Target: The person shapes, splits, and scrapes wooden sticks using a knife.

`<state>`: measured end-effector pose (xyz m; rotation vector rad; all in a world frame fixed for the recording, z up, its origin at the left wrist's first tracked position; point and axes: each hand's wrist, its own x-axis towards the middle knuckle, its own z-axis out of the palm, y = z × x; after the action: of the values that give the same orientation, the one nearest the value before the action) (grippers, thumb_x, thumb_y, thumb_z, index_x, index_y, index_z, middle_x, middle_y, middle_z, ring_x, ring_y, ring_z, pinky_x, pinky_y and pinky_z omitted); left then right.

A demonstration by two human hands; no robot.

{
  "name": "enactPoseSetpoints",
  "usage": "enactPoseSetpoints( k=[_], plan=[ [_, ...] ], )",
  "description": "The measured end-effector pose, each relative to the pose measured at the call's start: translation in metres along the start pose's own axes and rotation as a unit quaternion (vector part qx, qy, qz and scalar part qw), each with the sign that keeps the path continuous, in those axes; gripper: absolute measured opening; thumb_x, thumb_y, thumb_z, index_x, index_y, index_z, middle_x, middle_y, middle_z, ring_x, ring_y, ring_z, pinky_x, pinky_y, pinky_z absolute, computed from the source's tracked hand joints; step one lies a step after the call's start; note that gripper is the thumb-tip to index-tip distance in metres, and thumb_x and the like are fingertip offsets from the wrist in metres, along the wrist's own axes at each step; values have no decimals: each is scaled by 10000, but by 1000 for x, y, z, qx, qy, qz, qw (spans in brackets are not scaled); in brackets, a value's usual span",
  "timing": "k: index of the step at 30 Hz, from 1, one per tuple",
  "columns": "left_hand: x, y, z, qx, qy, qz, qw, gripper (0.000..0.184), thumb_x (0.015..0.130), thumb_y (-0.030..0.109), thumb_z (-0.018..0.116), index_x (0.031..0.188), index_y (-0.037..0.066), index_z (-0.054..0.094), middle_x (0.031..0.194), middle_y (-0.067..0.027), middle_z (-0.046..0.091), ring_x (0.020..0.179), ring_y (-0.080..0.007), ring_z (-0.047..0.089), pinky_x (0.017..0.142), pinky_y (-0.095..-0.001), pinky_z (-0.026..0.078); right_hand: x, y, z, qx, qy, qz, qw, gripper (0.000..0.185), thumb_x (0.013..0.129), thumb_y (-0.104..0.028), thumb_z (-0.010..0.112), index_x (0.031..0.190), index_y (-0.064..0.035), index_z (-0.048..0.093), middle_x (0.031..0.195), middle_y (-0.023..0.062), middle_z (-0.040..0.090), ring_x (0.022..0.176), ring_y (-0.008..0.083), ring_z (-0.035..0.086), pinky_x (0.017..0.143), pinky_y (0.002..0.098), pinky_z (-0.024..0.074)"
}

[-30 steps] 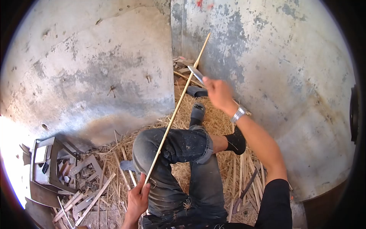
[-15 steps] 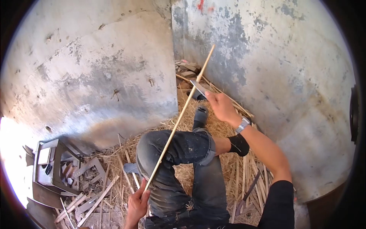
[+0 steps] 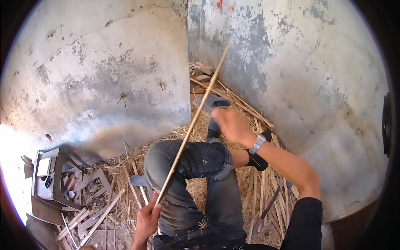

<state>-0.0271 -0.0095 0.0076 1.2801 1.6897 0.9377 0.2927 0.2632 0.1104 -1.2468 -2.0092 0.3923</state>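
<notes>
A long thin pale stick point(image 3: 187, 135) slants from the lower left up across my bent knee, its tip standing before the wall corner. My left hand point(image 3: 146, 218) pinches its lower end beside my thigh. My right hand point(image 3: 234, 126), smeared by motion, is closed round a knife handle that the fingers hide. The blurred grey blade point(image 3: 202, 102) reaches left to the stick, around its upper middle; whether it touches cannot be told.
Straw and shavings point(image 3: 193, 189) cover the floor. Wood strips point(image 3: 268, 196) and a dark curved tool point(image 3: 266, 211) lie at the right. A broken wooden frame point(image 3: 56, 179) and scraps are at the left. Two worn walls point(image 3: 137, 62) meet ahead; a slipper point(image 3: 138, 180) lies by my knee.
My right hand has moved down along the stick with the knife, closer to my raised foot. My left hand keeps its grip at the lower end; the view has shifted slightly.
</notes>
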Motion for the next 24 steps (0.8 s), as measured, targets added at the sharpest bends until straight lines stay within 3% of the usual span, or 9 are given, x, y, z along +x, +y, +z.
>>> enactPoseSetpoints(
  k=[3,6,8,10,13,14,16,19,24],
  plan=[
    [-2,-13,-2,40,17,7,999,493,1039,263,610,1471,35,538,600,4,516,607,-52,486,554,-271,412,-3,-3,-5,-4,-47,-67,997,726,1086,-549,419,637,13,519,507,60,372,499,153,367,495,438,311],
    [-3,4,0,24,0,-9,1000,487,1043,259,609,1475,47,538,604,17,500,605,-49,478,561,-265,422,23,9,-18,32,32,37,998,732,1090,-537,406,630,19,528,496,97,356,471,220,375,507,467,340],
    [-2,10,2,0,-1,1,1000,496,1042,276,617,1472,41,539,604,26,476,593,-51,452,547,-274,404,-19,-17,21,40,-35,42,998,746,1095,-539,394,632,26,547,482,104,360,458,227,386,504,453,356],
    [-1,13,2,7,4,9,1000,498,1043,271,616,1477,43,532,606,27,479,591,-50,449,544,-274,400,-55,-42,36,65,-247,-56,965,712,1079,-510,448,616,21,555,528,221,514,485,383,462,583,486,427],
    [5,-2,-5,-32,-26,-12,999,520,1043,272,620,1500,52,504,619,37,495,593,-46,453,549,-261,399,-59,-60,33,187,-230,-12,955,679,1075,-513,482,612,-19,530,508,75,414,471,208,440,545,411,397],
    [2,-6,-5,-51,-29,-12,998,530,1043,272,623,1501,39,497,628,40,504,606,-45,461,558,-257,403,-54,-54,28,187,-229,-14,955,679,1075,-513,482,612,-19,530,508,75,414,471,208,440,545,411,397],
    [-4,-8,-4,-47,-16,1,999,555,1030,256,650,1489,-14,493,674,31,547,658,-50,492,589,-262,428,-44,-43,10,357,-94,135,920,618,1046,-529,552,653,-54,576,543,-27,393,534,108,421,533,346,356],
    [-13,-3,13,2,70,126,990,555,1018,224,665,1481,-32,498,726,-1,592,697,-58,513,622,-271,457,-47,-55,-14,291,-50,99,950,540,1014,-535,612,776,-53,658,596,-77,435,577,71,411,531,290,323],
    [-28,21,47,-67,53,142,986,467,1021,163,643,1433,-41,561,846,-81,703,709,-62,549,632,-262,467,-80,-67,-4,251,-9,36,967,358,946,-316,778,1116,-5,730,688,-77,543,616,25,464,525,252,334]
  ],
)
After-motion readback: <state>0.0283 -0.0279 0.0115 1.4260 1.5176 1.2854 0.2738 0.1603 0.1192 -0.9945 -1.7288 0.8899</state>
